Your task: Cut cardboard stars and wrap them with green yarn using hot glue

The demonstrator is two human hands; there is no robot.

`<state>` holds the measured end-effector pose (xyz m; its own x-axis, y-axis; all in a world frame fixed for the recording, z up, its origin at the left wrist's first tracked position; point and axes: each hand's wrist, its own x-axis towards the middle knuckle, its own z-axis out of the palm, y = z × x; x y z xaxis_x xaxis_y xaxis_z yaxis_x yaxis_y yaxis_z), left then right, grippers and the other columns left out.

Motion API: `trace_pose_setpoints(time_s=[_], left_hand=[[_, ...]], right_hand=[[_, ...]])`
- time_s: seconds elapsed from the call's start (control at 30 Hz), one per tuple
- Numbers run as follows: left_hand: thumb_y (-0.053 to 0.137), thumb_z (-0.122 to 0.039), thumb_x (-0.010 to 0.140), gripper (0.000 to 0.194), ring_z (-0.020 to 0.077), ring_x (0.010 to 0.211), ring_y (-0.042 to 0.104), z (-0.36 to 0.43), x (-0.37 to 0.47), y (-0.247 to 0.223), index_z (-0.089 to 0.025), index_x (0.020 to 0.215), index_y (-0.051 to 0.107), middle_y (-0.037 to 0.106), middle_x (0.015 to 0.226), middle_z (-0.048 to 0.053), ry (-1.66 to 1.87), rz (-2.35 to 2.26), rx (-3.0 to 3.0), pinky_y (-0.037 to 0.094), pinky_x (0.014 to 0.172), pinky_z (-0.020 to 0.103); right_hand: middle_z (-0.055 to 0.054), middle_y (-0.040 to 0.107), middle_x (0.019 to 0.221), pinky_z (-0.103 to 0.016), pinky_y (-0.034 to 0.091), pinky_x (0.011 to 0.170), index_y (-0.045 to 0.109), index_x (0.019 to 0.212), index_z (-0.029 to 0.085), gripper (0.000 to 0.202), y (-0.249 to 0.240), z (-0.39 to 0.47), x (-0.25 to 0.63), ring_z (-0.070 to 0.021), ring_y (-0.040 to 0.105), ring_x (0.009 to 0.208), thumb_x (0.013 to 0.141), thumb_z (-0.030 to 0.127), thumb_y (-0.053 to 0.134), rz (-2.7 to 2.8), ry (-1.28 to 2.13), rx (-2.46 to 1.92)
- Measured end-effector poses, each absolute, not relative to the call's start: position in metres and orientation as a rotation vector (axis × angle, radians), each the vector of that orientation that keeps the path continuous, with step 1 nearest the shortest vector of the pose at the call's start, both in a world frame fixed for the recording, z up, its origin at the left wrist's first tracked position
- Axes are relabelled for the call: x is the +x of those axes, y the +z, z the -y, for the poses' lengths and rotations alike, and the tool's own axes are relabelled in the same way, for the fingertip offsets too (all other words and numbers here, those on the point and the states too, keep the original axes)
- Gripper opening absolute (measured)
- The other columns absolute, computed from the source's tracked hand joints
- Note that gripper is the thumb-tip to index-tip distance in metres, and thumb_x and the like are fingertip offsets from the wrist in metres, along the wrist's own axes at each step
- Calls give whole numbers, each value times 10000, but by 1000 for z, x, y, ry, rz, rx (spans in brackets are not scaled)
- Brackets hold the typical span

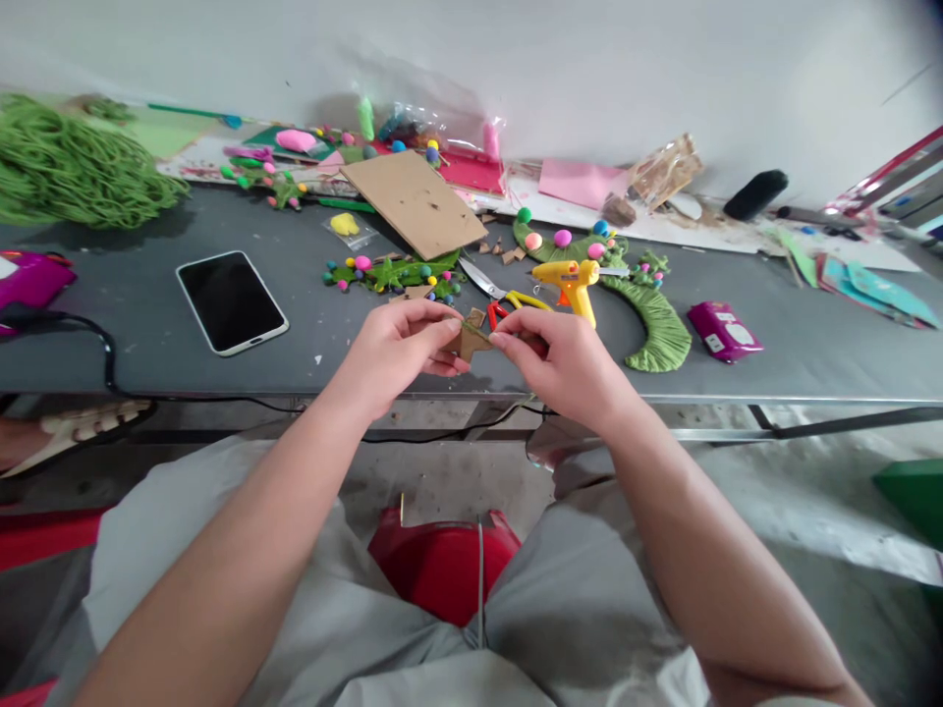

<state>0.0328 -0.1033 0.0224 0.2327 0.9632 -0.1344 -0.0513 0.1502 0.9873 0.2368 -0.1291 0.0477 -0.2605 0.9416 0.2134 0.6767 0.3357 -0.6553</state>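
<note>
My left hand (pixel 413 349) pinches a small brown cardboard cutout (pixel 471 346) with pointed corners, just above the table's front edge. A strand of green yarn (pixel 477 332) runs along the cutout's upper side. At its right end, the fingers of my right hand (pixel 556 358) are closed on the yarn, close to the cardboard. Scissors (pixel 490 285) with red and yellow handles lie beyond the hands. A yellow glue gun (pixel 571 283) rests to their right, next to a crescent (pixel 655 329) wrapped in green yarn. Green yarn-wrapped stars (pixel 394 275) with pom-poms lie behind my left hand.
A phone (pixel 232 301) lies at left, near a large heap of green yarn (pixel 81 167). A cardboard sheet (pixel 416 201) sits at the back. At right is a purple packet (pixel 726 332). A black cable (pixel 107 344) drops over the front edge. Below stands a red stool (pixel 442 570).
</note>
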Motion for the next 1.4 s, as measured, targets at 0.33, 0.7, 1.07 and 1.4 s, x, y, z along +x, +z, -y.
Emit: trace_pose_setpoints(time_s=[0.33,0.7,1.07,1.4], left_hand=[[783,-309,827,203,181,621,744,106,28,25,-150,937,723,747,815,48,879,-913,1204,625,607,263],[718,-337,882,187,177,646,736,112,29,21,-160,943,717,755,741,47,531,-902,1409,610,615,269],[690,-385,892,228,167,611,728,109,36,9,-157,900,689,737,720,31,384,-1001,1420,597,597,261],[705,-430,877,269,183,641,739,112,30,10,-174,959,721,762,782,42,389,-942,1466,610,620,277]], right_hand=[[20,569,673,-264,316,587,700,916,155,178,42,121,246,-96,417,589,956,273,572,2134,727,-1328],[-5,648,756,-261,365,667,731,945,148,195,36,101,255,-111,493,676,932,267,577,2341,817,-1210],[-4,571,630,-301,296,569,719,756,178,146,71,95,245,-121,429,591,808,226,591,2563,985,-1588],[31,391,600,-292,255,543,727,770,184,257,66,84,257,-104,317,562,884,383,611,2422,1211,-1532]])
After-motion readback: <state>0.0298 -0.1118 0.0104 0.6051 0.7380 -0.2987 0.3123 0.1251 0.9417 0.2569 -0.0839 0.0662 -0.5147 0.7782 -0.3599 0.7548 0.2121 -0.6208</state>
